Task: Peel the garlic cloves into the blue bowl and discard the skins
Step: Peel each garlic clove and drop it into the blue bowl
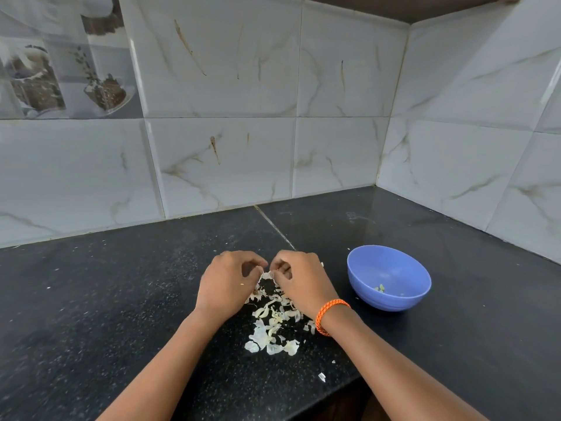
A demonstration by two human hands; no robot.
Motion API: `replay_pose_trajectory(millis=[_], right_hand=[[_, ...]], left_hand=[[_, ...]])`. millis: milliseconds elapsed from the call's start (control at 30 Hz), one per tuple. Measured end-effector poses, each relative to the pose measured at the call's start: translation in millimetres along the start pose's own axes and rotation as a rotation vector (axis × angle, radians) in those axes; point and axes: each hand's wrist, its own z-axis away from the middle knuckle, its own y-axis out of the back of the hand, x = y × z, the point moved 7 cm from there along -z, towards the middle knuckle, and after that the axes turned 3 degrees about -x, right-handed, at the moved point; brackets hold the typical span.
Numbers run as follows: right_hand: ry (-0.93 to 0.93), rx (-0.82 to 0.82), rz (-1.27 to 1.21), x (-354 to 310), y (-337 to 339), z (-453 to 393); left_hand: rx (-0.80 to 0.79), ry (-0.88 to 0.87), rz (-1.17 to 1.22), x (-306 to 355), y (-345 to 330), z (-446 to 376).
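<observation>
My left hand (226, 284) and my right hand (299, 279) meet over the black counter, fingers curled, both pinching a garlic clove (267, 275) with pale skin between their fingertips. Most of the clove is hidden by the fingers. Below the hands lies a scatter of white garlic skins (273, 328). The blue bowl (391, 265) stands upright to the right of my right hand, with a few small peeled pieces (379, 288) at its bottom. An orange braided band (329, 314) circles my right wrist.
The black speckled counter (121, 299) meets white marble-look wall tiles (224, 159) at the back and on the right, forming a corner. The counter's front edge (343, 387) runs near my right forearm. A stray skin flake (321, 377) lies close to that edge.
</observation>
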Motion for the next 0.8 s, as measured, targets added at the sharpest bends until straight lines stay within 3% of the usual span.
replay_pose_trajectory(millis=[133, 300, 600, 800], right_hand=[[-0.045, 0.08, -0.326, 10, 15, 19], [-0.102, 0.095, -0.514, 23, 19, 40], [-0.067, 0.111, -0.601, 27, 19, 46], [-0.008, 0.153, -0.504, 25, 19, 47]], left_hand=[[-0.146, -0.037, 0.339, 13, -11, 2], [-0.159, -0.022, 0.473, 23, -21, 10], [-0.058, -0.01, 0.448, 34, -18, 16], [-0.045, 0.023, 0.537, 32, -22, 17]])
